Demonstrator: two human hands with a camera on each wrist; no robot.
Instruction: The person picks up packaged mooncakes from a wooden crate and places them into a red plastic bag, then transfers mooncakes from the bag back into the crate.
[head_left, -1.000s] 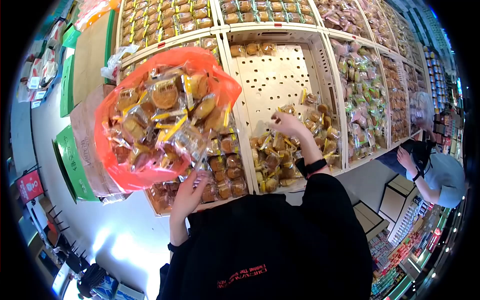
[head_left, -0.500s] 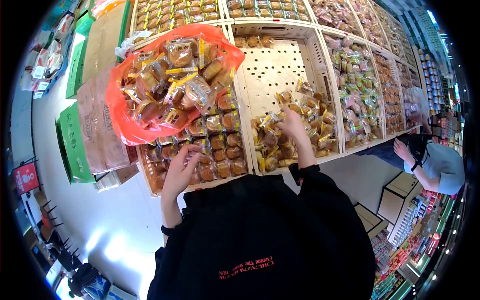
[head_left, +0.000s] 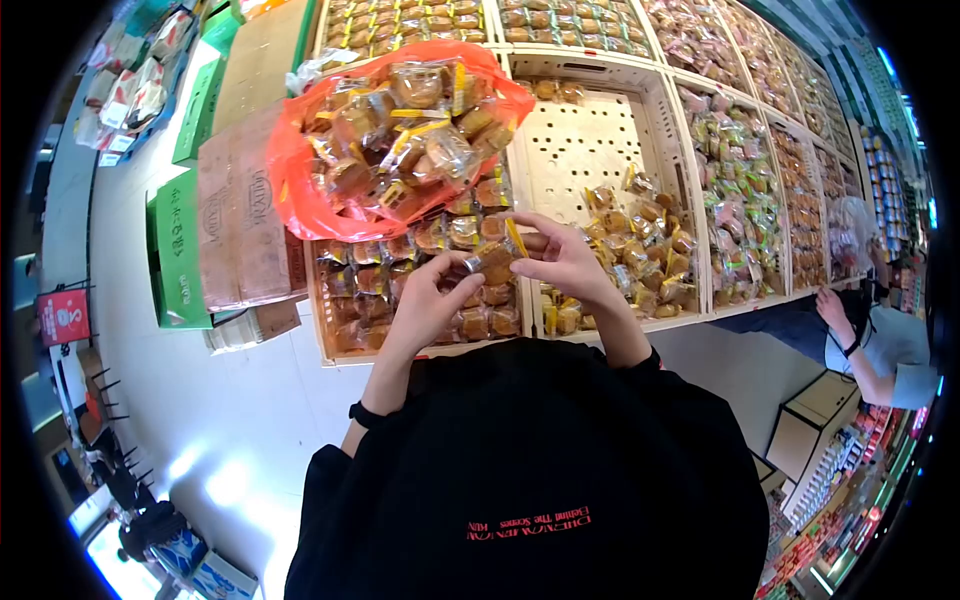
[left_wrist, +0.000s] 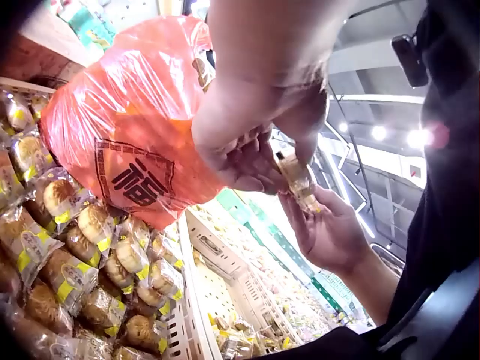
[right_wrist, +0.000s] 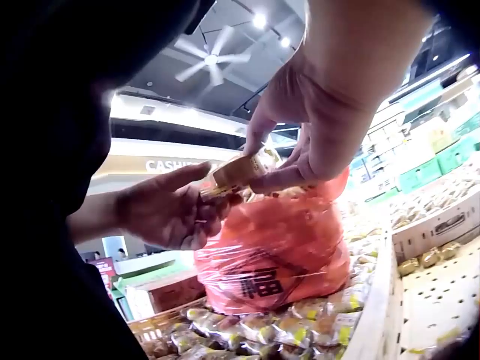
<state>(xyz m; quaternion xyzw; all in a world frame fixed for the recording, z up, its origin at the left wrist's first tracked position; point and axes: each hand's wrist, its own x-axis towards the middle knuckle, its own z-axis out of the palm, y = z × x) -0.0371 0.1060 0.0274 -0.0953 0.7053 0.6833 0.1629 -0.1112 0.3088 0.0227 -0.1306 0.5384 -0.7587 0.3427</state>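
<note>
Between my two hands is a clear-wrapped pastry (head_left: 492, 262) with a yellow strip on its packet, held up over the left crate. My left hand (head_left: 430, 300) grips its left end with thumb and fingers. From the other side my right hand (head_left: 568, 262) pinches it, as the right wrist view also shows with the pastry (right_wrist: 238, 171) between thumb and fingers. Just beyond them stands a red plastic bag (head_left: 290, 190), its mouth wide and heaped with wrapped pastries (head_left: 415, 90). It rests on rows of packed pastries (head_left: 365, 305) in the left crate.
To the right, a perforated crate (head_left: 580, 130) holds a loose pile of wrapped pastries (head_left: 640, 240) at its near end. More filled crates (head_left: 740, 190) run right and behind. Cardboard boxes (head_left: 245, 210) stand at the left. Another person (head_left: 870, 350) is at the far right.
My right hand has come left from the loose pile and now holds a pastry. My left hand has moved right and up from beside the bag to meet it.
</note>
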